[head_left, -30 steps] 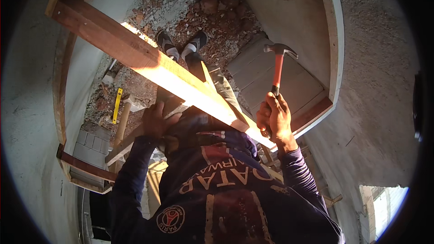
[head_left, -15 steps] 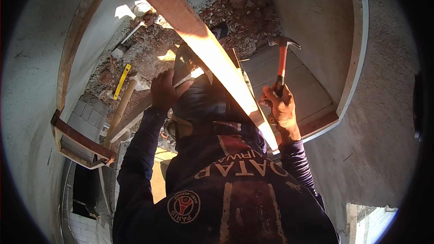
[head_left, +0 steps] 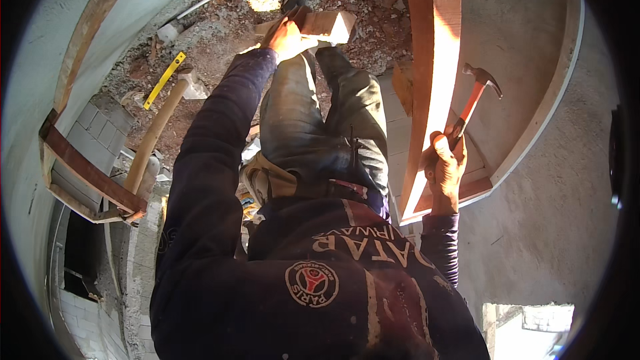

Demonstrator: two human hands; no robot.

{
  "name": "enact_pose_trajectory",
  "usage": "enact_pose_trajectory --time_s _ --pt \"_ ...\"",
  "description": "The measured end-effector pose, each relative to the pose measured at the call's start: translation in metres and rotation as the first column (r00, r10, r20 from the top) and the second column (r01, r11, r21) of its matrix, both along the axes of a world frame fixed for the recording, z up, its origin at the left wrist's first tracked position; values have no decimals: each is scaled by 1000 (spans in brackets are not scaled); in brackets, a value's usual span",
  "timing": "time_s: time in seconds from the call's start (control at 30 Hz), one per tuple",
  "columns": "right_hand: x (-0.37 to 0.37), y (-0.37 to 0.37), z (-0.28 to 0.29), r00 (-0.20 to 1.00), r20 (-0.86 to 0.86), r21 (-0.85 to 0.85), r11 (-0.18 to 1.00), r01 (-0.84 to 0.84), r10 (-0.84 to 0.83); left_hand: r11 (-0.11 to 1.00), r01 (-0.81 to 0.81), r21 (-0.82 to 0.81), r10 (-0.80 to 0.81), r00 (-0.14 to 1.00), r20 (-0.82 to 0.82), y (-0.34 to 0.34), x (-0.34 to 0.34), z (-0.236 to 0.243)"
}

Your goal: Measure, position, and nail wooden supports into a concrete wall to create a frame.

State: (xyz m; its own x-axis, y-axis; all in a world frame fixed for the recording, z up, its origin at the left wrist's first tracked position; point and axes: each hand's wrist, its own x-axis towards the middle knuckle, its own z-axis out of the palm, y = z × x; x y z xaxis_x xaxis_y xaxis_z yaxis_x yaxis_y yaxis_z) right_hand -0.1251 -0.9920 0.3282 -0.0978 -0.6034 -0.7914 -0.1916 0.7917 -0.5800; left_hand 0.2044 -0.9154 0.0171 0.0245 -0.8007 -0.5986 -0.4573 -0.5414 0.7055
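My right hand [head_left: 445, 170] is closed on the handle of a claw hammer [head_left: 474, 99] with an orange-red and black grip. The hammer stands head up, just right of a long wooden beam [head_left: 437, 60] that slants through the view, partly in bright sun. My left arm reaches far ahead. At its end my left hand [head_left: 291, 40] grips a short wooden board [head_left: 328, 27], held crosswise above the rubble and near my feet. Its fingers are partly hidden behind the wrist, and the board's left part is in shadow.
A yellow spirit level [head_left: 165, 81] and a long wooden-handled tool [head_left: 152, 135] lie on the left. Rubble [head_left: 220, 47] covers the ground ahead. Wooden frame pieces [head_left: 90, 167] stand by the left wall; a curved frame edge [head_left: 543, 113] borders the right wall.
My left hand has swung the board forward and away from my body. The beam now stands farther right in view, along with my right hand and the hammer.
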Motion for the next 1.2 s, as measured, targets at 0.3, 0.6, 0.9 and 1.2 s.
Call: enact_pose_trajectory --time_s 0.3,0.6,0.9,1.2 --pt "15 -1 -3 999 -27 -38 999 -25 24 886 -107 -451 304 869 392 -73 -32 26" --pt "17 2 -10 999 -33 -197 980 29 -36 596 114 -795 -378 913 -152 -78 -145 139" --pt "20 7 -10 999 -42 -276 961 -33 22 652 -198 -732 -122 925 -359 -67 -154 139" --pt "18 15 -18 976 -217 -461 884 -84 -20 714 -228 -662 -122 891 -438 -71 -153 140"
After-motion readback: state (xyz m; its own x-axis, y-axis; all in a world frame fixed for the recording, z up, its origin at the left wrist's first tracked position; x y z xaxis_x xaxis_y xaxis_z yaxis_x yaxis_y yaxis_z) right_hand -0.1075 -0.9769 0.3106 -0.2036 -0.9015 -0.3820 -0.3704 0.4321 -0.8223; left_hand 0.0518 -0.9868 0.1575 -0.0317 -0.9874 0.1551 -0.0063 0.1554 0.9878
